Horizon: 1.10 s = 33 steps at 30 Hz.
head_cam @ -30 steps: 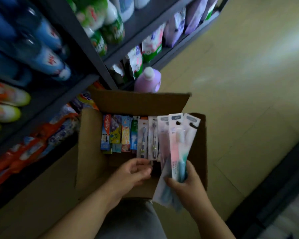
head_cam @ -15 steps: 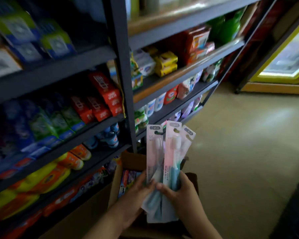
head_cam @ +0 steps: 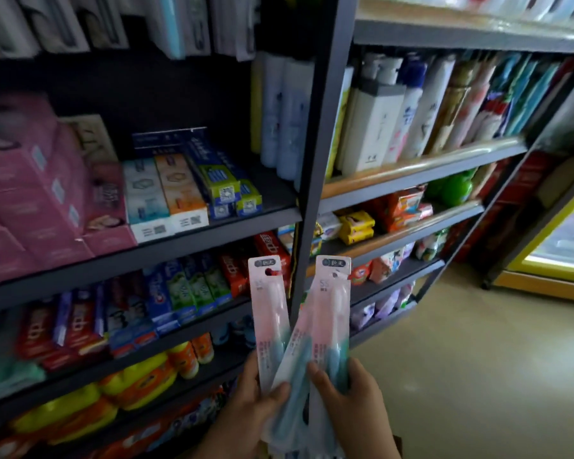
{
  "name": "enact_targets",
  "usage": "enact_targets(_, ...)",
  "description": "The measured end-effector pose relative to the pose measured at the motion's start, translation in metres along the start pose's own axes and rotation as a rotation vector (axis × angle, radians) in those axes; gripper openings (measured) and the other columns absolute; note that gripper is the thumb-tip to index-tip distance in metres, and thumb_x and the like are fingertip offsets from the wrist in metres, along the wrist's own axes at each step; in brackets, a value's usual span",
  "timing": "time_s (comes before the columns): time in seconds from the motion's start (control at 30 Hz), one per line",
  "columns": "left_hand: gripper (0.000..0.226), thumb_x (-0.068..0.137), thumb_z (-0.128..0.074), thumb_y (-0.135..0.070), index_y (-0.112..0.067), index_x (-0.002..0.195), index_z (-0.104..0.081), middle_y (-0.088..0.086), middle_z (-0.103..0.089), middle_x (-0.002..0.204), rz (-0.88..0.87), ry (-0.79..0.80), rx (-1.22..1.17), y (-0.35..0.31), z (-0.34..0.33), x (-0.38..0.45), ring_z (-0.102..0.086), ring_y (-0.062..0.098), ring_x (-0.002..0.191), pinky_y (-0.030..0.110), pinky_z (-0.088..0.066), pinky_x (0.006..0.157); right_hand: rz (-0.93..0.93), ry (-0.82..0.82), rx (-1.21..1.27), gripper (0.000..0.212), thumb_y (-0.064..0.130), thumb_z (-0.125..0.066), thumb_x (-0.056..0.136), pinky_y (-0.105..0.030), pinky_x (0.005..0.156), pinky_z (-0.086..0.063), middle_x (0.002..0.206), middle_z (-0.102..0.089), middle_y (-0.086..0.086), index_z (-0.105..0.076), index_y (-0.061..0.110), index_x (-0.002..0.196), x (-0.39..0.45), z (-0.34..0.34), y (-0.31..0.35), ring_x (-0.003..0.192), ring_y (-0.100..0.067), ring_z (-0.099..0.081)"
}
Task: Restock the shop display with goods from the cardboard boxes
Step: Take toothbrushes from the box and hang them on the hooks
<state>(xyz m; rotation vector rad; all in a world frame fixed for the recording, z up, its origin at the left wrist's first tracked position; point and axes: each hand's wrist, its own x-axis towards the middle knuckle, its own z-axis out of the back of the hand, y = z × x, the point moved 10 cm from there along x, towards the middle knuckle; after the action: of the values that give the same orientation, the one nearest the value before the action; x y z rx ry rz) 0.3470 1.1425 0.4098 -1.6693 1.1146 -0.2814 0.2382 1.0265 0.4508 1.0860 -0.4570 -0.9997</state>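
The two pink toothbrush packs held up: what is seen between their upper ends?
In the head view, the dark shelf upright shows between the left pack and the right pack; lower down they overlap.

Two hands, left hand [head_cam: 246,412] and right hand [head_cam: 355,402]; at least three toothbrush packs [head_cam: 268,313] fanned between them; four shelf [head_cam: 140,256] levels visible.

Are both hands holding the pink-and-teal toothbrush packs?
Yes: the left hand and right hand each grip the lower ends of the pink-and-teal carded toothbrush packs, fanned upright before the shelving.
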Motion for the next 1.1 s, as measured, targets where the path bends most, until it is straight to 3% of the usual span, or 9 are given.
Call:
enact_targets(0.13,0.115,0.029,-0.096,-0.045,-0.024,0.131,-0.047,0.005,-0.069,0.118,-0.119,-0.056,0.058,-0.034,0.013,-0.021,-0.065,0.026,0.11,0.049,-0.044,0.102,0.094,0.092,0.161,0.027,0.036,-0.083,0.068,-0.017,0.077,-0.051,0.082,-0.072,0.018,-0.065,0.033,0.087,-0.004,-0.015,0.029,0.082,0.001,-0.066)
enact_targets(0.27,0.115,0.027,-0.096,-0.043,-0.027,0.13,-0.047,0.002,-0.069,0.118,-0.204,-0.065,0.065,-0.057,0.021,-0.036,-0.065,0.023,0.109,0.043,-0.049,0.096,0.152,0.148,0.201,0.089,0.093,-0.061,0.031,-0.009,0.075,-0.047,0.089,-0.071,0.024,-0.065,0.032,0.096,-0.006,-0.026,0.055,0.085,0.008,-0.064)
enact_targets(0.37,0.114,0.03,-0.097,-0.036,-0.019,0.131,-0.046,0.005,-0.07,0.117,-0.258,-0.064,0.055,-0.073,0.023,-0.048,-0.066,0.025,0.107,0.031,-0.055,0.082,0.215,0.211,0.216,0.078,0.083,-0.071,0.04,-0.011,0.073,-0.048,0.088,-0.073,0.018,-0.066,0.029,0.095,-0.007,-0.034,0.075,0.084,0.002,-0.067)
enact_targets(0.47,0.113,0.037,-0.098,-0.027,-0.017,0.135,-0.042,0.012,-0.066,0.122,-0.285,-0.053,0.011,-0.085,0.026,-0.056,-0.063,0.032,0.112,0.037,-0.055,0.086,0.274,0.295,0.228,0.025,0.03,-0.08,0.072,-0.012,0.068,-0.049,0.084,-0.074,0.01,-0.068,0.024,0.093,-0.013,-0.042,0.1,0.076,-0.002,-0.068)
enact_targets(0.53,0.109,0.041,-0.096,-0.028,-0.02,0.135,-0.042,0.006,-0.066,0.123,-0.308,-0.07,0.03,-0.094,0.03,-0.063,-0.063,0.026,0.114,0.037,-0.053,0.091,0.305,0.343,0.229,0.021,0.006,-0.075,0.079,-0.012,0.065,-0.049,0.08,-0.074,0.009,-0.068,0.019,0.093,-0.016,-0.05,0.114,0.069,0.002,-0.066)
enact_targets(0.63,0.087,0.057,-0.083,-0.023,-0.03,0.134,-0.043,-0.012,-0.068,0.118,-0.345,-0.161,0.074,-0.112,0.044,-0.074,-0.063,0.01,0.112,0.035,-0.047,0.099,0.334,0.423,0.237,0.02,0.003,-0.073,0.08,-0.011,0.064,-0.048,0.078,-0.074,0.011,-0.069,0.015,0.096,-0.022,-0.067,0.135,0.067,0.005,-0.065)
enact_targets(0.73,0.072,0.059,-0.076,-0.024,-0.033,0.125,-0.049,-0.019,-0.071,0.106,-0.408,-0.225,0.089,-0.133,0.06,-0.086,-0.066,0.001,0.1,0.019,-0.051,0.083,0.365,0.455,0.259,0.027,0.003,-0.074,0.08,-0.007,0.063,-0.047,0.079,-0.073,0.018,-0.066,0.02,0.099,-0.026,-0.082,0.157,0.068,0.007,-0.065)
enact_targets(0.87,0.099,0.036,-0.091,-0.042,-0.026,0.124,-0.049,-0.018,-0.07,0.109,-0.547,-0.295,0.088,-0.176,0.089,-0.106,-0.066,0.002,0.102,0.012,-0.05,0.075,0.369,0.502,0.283,0.06,0.028,-0.088,0.062,-0.017,0.072,-0.051,0.089,-0.075,0.01,-0.057,0.032,0.113,-0.026,-0.104,0.191,0.08,-0.003,-0.07)
enact_targets(1.1,0.116,0.012,-0.094,-0.05,-0.031,0.12,-0.056,-0.005,-0.073,0.108,-0.716,-0.377,0.073,-0.273,0.149,-0.142,-0.07,0.013,0.096,0.021,-0.055,0.068,0.566,0.5,0.214,0.041,0.012,-0.061,0.091,-0.009,0.06,-0.049,0.084,-0.069,0.025,-0.049,0.049,0.104,-0.018,-0.126,0.29,0.073,0.008,-0.064)
